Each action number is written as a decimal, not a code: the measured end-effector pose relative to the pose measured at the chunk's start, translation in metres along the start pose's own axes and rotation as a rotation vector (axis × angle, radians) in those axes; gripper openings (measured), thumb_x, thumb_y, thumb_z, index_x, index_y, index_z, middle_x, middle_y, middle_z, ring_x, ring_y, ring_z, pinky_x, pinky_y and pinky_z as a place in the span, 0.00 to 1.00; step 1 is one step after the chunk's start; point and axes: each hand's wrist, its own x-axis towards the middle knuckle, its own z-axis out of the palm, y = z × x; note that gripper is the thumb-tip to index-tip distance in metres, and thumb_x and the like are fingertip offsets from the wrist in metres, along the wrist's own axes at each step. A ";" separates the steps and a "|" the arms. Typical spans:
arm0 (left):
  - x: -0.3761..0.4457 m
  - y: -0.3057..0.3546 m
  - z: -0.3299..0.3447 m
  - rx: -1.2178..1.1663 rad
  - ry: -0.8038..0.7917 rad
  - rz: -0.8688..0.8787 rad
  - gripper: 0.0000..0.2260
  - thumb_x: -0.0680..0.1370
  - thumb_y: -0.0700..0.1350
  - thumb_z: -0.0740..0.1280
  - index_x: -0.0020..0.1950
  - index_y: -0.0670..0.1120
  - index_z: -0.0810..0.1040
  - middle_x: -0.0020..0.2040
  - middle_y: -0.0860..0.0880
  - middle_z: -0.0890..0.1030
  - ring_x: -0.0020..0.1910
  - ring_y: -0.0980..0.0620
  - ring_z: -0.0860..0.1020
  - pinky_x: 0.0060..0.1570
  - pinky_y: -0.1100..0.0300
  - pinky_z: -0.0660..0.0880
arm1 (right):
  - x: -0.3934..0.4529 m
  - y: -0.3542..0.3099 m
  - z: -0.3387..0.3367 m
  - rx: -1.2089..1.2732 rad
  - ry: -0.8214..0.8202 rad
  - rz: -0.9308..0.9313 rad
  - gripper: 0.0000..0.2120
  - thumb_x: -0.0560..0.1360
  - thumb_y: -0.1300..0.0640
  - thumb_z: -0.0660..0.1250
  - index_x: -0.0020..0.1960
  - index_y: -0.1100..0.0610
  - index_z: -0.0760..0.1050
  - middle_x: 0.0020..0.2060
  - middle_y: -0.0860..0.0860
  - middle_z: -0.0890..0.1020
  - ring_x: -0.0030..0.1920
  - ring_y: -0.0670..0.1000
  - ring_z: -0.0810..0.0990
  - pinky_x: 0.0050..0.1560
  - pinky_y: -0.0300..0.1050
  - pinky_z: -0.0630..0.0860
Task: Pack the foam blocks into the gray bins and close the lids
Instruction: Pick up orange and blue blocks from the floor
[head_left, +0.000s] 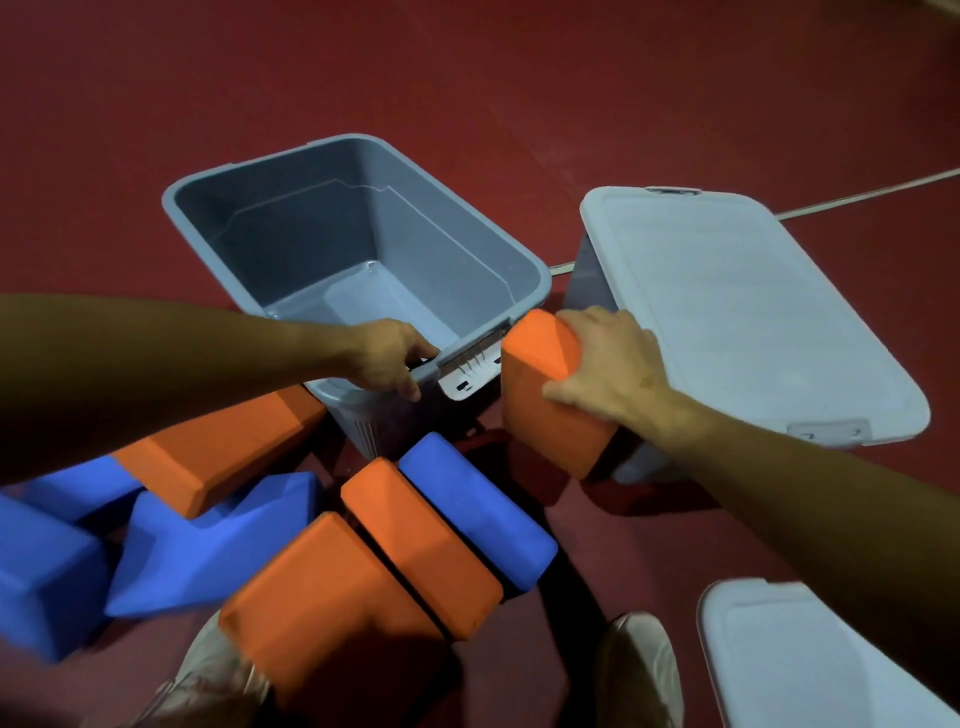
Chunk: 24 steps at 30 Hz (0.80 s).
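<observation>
An open gray bin (467, 218) stands on the red floor with nothing inside. My left hand (387, 358) grips its near rim, fingers curled over the edge. My right hand (605, 364) holds an orange foam block (540, 410) lifted just right of the bin's near corner. On the floor in front of me lie more foam blocks: orange ones (415, 540) (322, 597) (218, 452) and blue ones (478, 509) (208, 545) (41, 571).
A second gray bin with its pale lid (753, 312) shut stands to the right. Another pale lid (800, 660) lies at the lower right. My shoes (644, 670) show at the bottom. A thin cord (872, 195) runs across the floor behind.
</observation>
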 end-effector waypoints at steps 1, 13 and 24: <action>0.000 -0.002 -0.001 0.005 -0.001 -0.002 0.28 0.71 0.47 0.76 0.70 0.49 0.74 0.61 0.50 0.81 0.52 0.52 0.77 0.50 0.64 0.68 | 0.002 -0.001 -0.007 0.014 0.043 0.019 0.40 0.55 0.36 0.69 0.66 0.45 0.70 0.57 0.49 0.77 0.57 0.57 0.73 0.54 0.54 0.72; -0.013 -0.044 -0.021 0.128 0.008 0.017 0.28 0.69 0.43 0.76 0.68 0.53 0.76 0.55 0.50 0.84 0.53 0.50 0.80 0.55 0.58 0.74 | 0.005 -0.017 -0.062 -0.160 0.428 -0.100 0.41 0.60 0.37 0.68 0.70 0.52 0.69 0.61 0.50 0.77 0.56 0.59 0.73 0.49 0.52 0.66; -0.021 -0.052 -0.021 0.111 -0.045 0.057 0.28 0.69 0.41 0.76 0.68 0.49 0.77 0.56 0.50 0.84 0.53 0.52 0.80 0.55 0.58 0.74 | 0.025 -0.037 -0.076 -0.226 0.661 -0.220 0.39 0.60 0.41 0.67 0.69 0.54 0.70 0.59 0.50 0.77 0.51 0.59 0.74 0.45 0.52 0.65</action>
